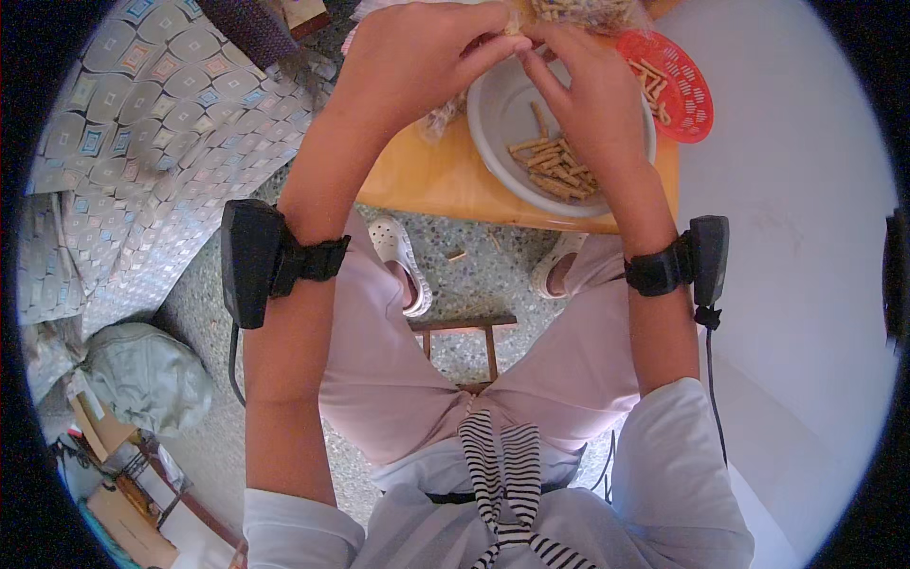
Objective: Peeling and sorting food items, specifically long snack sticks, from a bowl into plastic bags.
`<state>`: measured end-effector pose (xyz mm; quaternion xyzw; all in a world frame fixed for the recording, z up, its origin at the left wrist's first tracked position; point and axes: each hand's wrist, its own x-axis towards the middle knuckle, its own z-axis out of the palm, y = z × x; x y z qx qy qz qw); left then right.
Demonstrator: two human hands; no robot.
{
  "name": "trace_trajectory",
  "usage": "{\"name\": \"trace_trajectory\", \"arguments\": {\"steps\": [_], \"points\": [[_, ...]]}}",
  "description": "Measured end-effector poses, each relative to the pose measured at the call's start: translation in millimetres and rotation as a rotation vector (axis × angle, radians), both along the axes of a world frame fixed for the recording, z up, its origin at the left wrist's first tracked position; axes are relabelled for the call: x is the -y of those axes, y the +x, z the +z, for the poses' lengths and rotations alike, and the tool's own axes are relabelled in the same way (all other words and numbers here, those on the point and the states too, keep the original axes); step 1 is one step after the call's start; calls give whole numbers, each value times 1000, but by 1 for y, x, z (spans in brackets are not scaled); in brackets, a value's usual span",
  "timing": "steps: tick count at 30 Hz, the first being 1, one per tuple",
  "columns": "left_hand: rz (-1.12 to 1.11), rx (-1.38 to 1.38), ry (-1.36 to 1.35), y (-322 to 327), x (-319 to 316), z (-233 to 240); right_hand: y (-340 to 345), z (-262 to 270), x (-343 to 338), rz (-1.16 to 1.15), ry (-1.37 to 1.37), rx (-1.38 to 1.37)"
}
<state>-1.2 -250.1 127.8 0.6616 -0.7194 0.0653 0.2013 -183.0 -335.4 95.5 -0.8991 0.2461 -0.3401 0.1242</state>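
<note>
My left hand [419, 64] and my right hand [593, 92] meet at the fingertips near the top edge, above a white round basin [490, 160]. Between the fingertips is a small pale, partly see-through piece, perhaps plastic film; most of it is hidden by the fingers. Brown stick-shaped snacks [558, 167] lie in the basin, under and beside my right hand. Beyond my right hand, a clear plastic bag [586, 13] holds more sticks. A red slotted plastic basket [686, 92] at the right holds several paler sticks.
The basin stands on a wooden table [426, 174] close to a white wall [796, 213]. Another clear plastic bag [444, 119] lies left of the basin. Patterned cloth [163, 128] hangs at the left, above a grey-green bag [146, 373] and cardboard boxes [128, 523].
</note>
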Motion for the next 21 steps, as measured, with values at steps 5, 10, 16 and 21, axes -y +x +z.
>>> {"name": "trace_trajectory", "arguments": {"steps": [5,10,16,21], "points": [[-38,-33,-37,-1,1,-3,-1,-4,3,-14,-37,1],[-44,-4,-81,-1,1,-3,-1,-4,4,-44,-140,0],[-27,5,-63,0,1,-3,2,3,3,-35,-160,49],[-136,-105,-165,-5,0,12,2,13,-4,-74,-37,0]]}}
